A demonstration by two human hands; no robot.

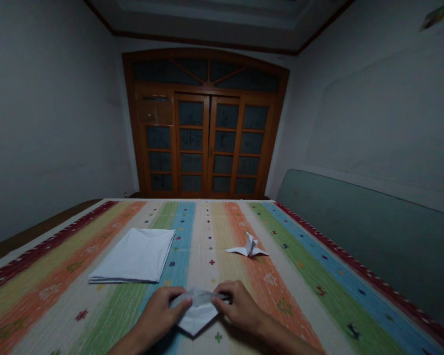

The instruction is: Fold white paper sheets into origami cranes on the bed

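Pinching a folded white paper (197, 315) at about 6 o'clock on a striped woven cloth (207, 236), with the left hand (159, 313) closed on one side and the right hand (237, 305) closed on the other. Lower point of the paper resting on the cloth, upper layers bunched and slightly raised between the hands. Likely trouble: uneven pressure from the two hands, letting the layers slide apart and pulling the fold off line. Too hard a squeeze, equally risky, possibly leaving a stray crease or a tear near the thin pointed tip. Soft, ribbed weave underneath, offering little firm backing and making any crease harder to set sharply. Lying at about 11 o'clock from the hands, a stack of white paper (133, 255). Standing at about 1 o'clock, a folded paper bird (247, 248), well apart from the hands but light enough to topple under a careless sweep of the right wrist. Farther off at 12 o'clock, glazed wooden doors (205, 143).
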